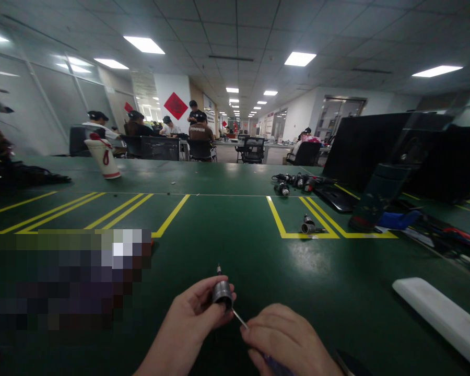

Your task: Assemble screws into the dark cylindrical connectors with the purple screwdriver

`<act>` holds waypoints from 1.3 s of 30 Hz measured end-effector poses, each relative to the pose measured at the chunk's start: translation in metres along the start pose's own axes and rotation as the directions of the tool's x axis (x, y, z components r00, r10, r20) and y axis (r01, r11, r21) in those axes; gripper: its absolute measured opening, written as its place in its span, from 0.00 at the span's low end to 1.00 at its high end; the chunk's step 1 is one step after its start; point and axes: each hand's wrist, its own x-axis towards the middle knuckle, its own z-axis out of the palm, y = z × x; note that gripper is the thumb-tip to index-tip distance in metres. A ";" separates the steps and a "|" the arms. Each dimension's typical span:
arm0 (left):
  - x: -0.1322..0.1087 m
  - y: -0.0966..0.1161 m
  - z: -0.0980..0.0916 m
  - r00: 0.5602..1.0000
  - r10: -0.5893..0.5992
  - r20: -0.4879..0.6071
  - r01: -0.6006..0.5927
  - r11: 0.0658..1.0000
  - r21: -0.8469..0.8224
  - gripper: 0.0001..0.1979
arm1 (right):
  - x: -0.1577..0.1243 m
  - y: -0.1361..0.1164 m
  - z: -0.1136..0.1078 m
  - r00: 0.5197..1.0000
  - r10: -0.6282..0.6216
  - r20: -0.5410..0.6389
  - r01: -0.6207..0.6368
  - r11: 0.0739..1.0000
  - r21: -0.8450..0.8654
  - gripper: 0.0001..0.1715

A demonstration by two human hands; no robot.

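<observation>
So the person's got a small grey metal cylinder, open at one end (221,292), up over the green desk (235,245), in the middle and toward the near edge. The left hand (196,310) has its grip clamped on it, thumb right at the open mouth, and a thin dark-and-silver pin (219,269) pokes up past the fingers, though no telling if it's part of the cylinder. The right hand (284,331) has its grip wrapped tight around a slim screwdriver-like tool with a silver shaft and purple handle (239,318), shaft aimed at the cylinder's right rim. Can't tell whether the tip actually touches. Progress-wise, looks like mid-job: cylinder's picked up, tool's in place, but nothing shows the tool work as finished, and neither piece has been put down. Farther toward the desk's far edge and off to the right, some loose grey metal parts (308,226) sit by a yellow tape outline (290,236), with no hand on them. A long white plastic block (434,310) lies over toward the right edge, also untouched.
</observation>
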 end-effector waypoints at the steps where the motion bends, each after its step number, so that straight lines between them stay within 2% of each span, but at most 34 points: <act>1: 0.000 0.000 0.000 1.000 0.002 0.000 -0.002 1.000 0.005 0.17 | 0.000 -0.001 0.000 1.000 -0.005 0.000 0.005 1.000 -0.012 0.14; 9: -0.003 0.002 0.002 1.000 0.000 0.006 0.000 1.000 0.014 0.17 | 0.003 -0.006 -0.003 1.000 -0.017 0.011 0.018 0.997 -0.080 0.13; 17: -0.003 0.002 0.004 1.000 0.013 -0.013 -0.013 1.000 0.022 0.17 | 0.001 -0.005 0.004 1.000 -0.001 0.028 0.005 0.993 -0.118 0.11; 21: 0.001 -0.001 0.001 1.000 0.002 -0.021 -0.002 1.000 -0.015 0.20 | 0.000 -0.005 -0.001 1.000 0.012 -0.011 -0.012 1.000 -0.013 0.11; 26: 0.004 0.002 -0.001 0.998 -0.038 -0.055 0.034 0.997 -0.073 0.21 | 0.000 -0.006 -0.004 0.991 0.104 0.084 -0.121 0.967 0.222 0.07; 29: 0.002 0.004 0.001 0.997 -0.050 -0.056 0.047 0.997 -0.064 0.20 | 0.001 -0.005 0.000 0.978 0.171 0.121 -0.197 0.949 0.245 0.08; 33: 0.001 0.002 0.000 0.996 -0.067 -0.057 0.063 0.995 -0.078 0.19 | 0.000 -0.006 0.002 0.968 0.191 0.164 -0.228 0.940 0.252 0.08; 35: 0.002 0.001 -0.001 0.996 -0.075 -0.050 0.071 0.995 -0.077 0.20 | 0.001 -0.006 0.001 0.972 0.184 0.144 -0.216 0.943 0.252 0.07; 39: 0.002 0.002 -0.001 0.997 -0.065 -0.035 0.063 0.996 -0.058 0.19 | 0.003 -0.008 -0.004 0.989 0.145 0.020 -0.146 0.962 0.229 0.10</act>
